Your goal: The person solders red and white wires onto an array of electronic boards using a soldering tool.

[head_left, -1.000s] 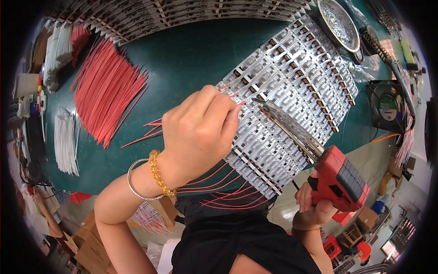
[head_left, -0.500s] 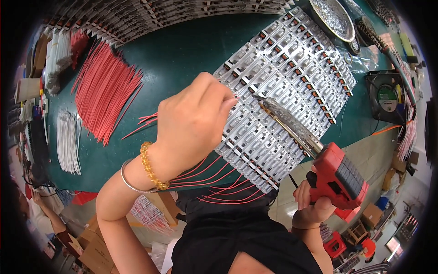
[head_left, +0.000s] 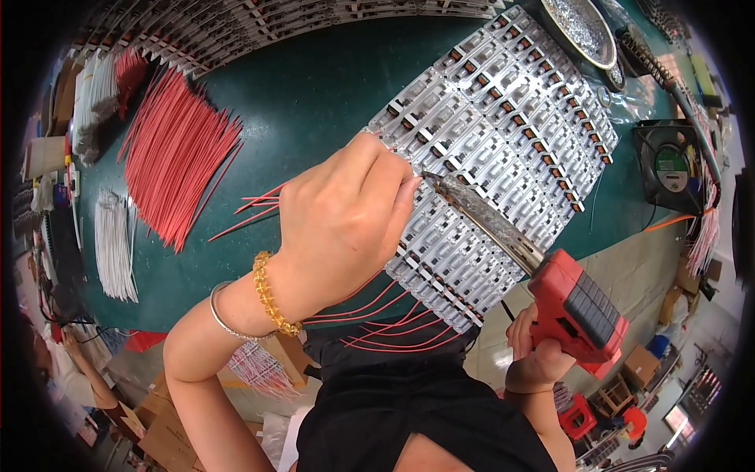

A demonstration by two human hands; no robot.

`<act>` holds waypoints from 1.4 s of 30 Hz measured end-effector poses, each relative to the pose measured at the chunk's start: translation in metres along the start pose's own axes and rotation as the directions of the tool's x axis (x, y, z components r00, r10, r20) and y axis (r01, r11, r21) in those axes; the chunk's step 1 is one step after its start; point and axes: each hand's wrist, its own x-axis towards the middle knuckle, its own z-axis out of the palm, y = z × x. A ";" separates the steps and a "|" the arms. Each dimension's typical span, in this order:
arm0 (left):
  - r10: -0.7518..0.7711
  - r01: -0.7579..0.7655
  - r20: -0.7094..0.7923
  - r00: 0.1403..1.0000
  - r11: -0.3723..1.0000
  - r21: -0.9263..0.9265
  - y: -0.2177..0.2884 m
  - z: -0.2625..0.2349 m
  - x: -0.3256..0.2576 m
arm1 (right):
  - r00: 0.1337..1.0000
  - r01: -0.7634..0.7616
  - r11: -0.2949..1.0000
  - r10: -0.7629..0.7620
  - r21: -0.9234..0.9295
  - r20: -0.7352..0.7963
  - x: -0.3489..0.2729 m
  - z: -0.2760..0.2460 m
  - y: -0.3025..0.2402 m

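Observation:
My left hand is closed in a pinch over the left edge of a panel of small silvery circuit boards. A short bit of red wire shows by its fingers; the rest is hidden by the hand. My right hand grips a red soldering gun by its handle. The gun's long, crusted metal barrel slants over the panel, its tip right beside my left fingertips. Several red wires trail from the panel's lower left side over the table's near edge.
A bundle of red wires lies on the green table, with white wires beside it. More board panels line the far side. At the right stand a metal dish, a coiled-spring iron holder and a black fan.
The soldering gun has shifted slightly left, bringing its tip close to my left fingertips. My left hand has moved a little to the right and stays pinched.

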 end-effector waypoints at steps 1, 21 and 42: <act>0.004 -0.004 -0.005 1.000 1.000 0.007 0.000 0.000 0.000 | 1.000 0.024 0.999 -0.023 -0.027 0.011 0.000 0.000 0.000; 0.087 -0.076 -0.075 0.993 0.988 0.133 -0.018 -0.052 0.006 | 0.963 0.202 0.979 -0.196 0.010 -0.186 -0.003 0.019 -0.003; -0.139 0.194 -0.143 0.980 0.826 0.529 -0.069 -0.103 -0.046 | 0.934 0.348 0.934 -0.339 0.074 -0.110 -0.009 0.001 0.020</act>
